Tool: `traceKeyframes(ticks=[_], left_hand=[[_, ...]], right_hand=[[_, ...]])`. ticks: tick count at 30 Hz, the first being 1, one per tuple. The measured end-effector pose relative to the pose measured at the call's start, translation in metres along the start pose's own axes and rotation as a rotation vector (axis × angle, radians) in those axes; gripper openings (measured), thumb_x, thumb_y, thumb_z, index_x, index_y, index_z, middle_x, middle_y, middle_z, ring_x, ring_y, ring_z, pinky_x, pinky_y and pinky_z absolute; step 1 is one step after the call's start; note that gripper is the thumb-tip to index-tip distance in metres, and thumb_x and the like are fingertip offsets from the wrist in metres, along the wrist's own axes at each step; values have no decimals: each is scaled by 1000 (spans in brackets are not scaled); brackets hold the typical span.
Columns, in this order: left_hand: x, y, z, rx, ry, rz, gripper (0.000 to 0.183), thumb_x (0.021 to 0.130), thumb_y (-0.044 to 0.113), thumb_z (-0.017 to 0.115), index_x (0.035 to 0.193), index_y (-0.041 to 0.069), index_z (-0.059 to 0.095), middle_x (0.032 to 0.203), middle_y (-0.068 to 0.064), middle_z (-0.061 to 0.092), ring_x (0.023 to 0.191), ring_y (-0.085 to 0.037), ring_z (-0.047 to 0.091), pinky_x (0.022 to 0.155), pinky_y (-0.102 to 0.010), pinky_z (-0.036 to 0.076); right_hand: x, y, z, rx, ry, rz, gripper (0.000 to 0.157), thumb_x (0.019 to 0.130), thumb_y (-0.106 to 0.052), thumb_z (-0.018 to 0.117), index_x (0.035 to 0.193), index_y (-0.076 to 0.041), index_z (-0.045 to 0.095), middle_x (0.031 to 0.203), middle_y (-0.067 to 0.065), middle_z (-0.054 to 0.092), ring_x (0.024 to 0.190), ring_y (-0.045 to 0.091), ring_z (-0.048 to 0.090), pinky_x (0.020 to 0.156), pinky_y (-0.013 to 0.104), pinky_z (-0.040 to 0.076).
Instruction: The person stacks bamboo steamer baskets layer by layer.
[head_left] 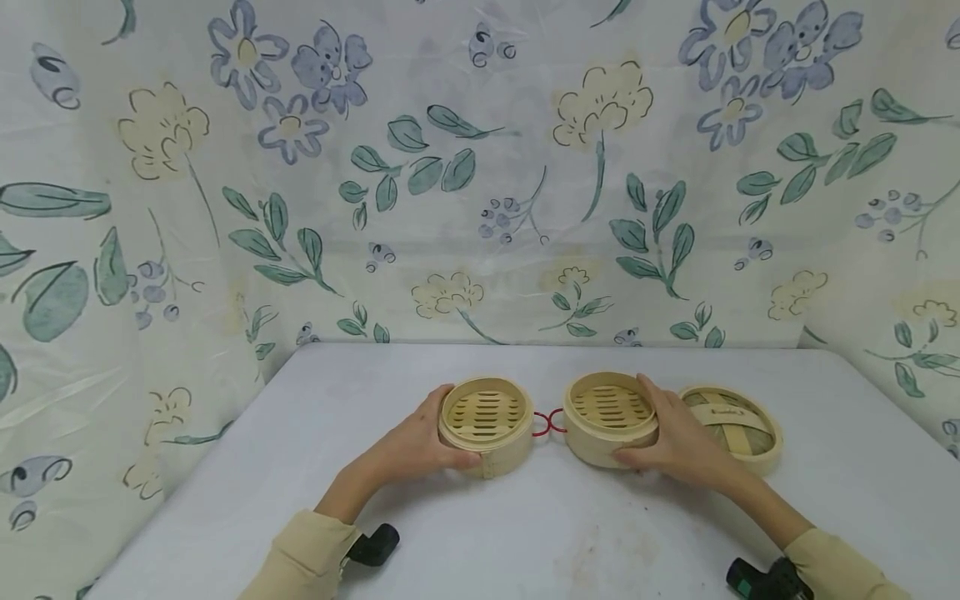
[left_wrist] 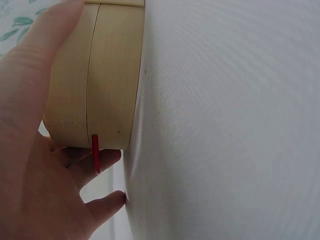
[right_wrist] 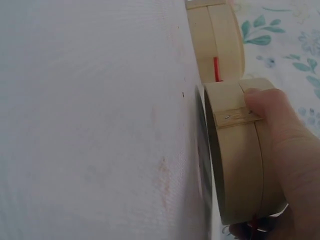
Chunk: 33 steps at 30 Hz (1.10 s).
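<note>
Two round bamboo steamer baskets with slatted tops stand side by side in the head view. My left hand (head_left: 405, 454) grips the left steamer basket (head_left: 487, 415), thumb on its near side and fingers around its left. My right hand (head_left: 686, 442) holds the right steamer basket (head_left: 606, 408) the same way from its right. In the right wrist view this basket's wall (right_wrist: 240, 165) is tilted, and a dark gap shows between its lower rim and the table. A red loop (left_wrist: 96, 155) sticks out of the left basket's side. Red loops from both baskets meet between them.
A woven bamboo steamer lid (head_left: 733, 427) with a strap handle lies just right of my right hand. The white table (head_left: 480, 533) has faint brownish marks near its front. Flower-patterned cloth (head_left: 480, 167) hangs behind and at both sides.
</note>
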<state>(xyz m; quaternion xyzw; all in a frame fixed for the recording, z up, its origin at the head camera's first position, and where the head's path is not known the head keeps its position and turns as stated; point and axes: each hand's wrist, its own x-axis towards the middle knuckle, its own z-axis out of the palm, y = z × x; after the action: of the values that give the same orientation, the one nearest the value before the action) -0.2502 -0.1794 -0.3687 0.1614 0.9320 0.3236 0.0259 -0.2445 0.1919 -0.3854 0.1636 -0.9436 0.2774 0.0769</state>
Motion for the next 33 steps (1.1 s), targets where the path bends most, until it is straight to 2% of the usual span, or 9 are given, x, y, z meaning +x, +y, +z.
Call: traceKeyframes(ticks=[6,19,33], left_hand=[[0,-1,0,-4,-4,2,115,56,64,76,144,17,18,139,-2,37,127,-18,37,104,-46,32],[-1,-3,0,-8,-2,3,119,57,64,76,145,13,16,142,-5,35,130,-20,34,105,-48,31],[1,-2,1,-13,-10,1,119,57,63,76,145,13,15,142,-5,34,130,-20,34,105,-47,30]], right_hand=[[-3,-6,-5,5,-9,15,117,65,-68,67,147,-7,11,139,25,32,125,40,35,92,61,36],[3,-16,-18,43,30,40,116,66,-67,68,148,-8,10,142,23,30,127,39,33,95,61,33],[15,-27,-14,114,62,26,117,65,-65,70,148,-9,9,144,19,29,130,36,30,98,60,31]])
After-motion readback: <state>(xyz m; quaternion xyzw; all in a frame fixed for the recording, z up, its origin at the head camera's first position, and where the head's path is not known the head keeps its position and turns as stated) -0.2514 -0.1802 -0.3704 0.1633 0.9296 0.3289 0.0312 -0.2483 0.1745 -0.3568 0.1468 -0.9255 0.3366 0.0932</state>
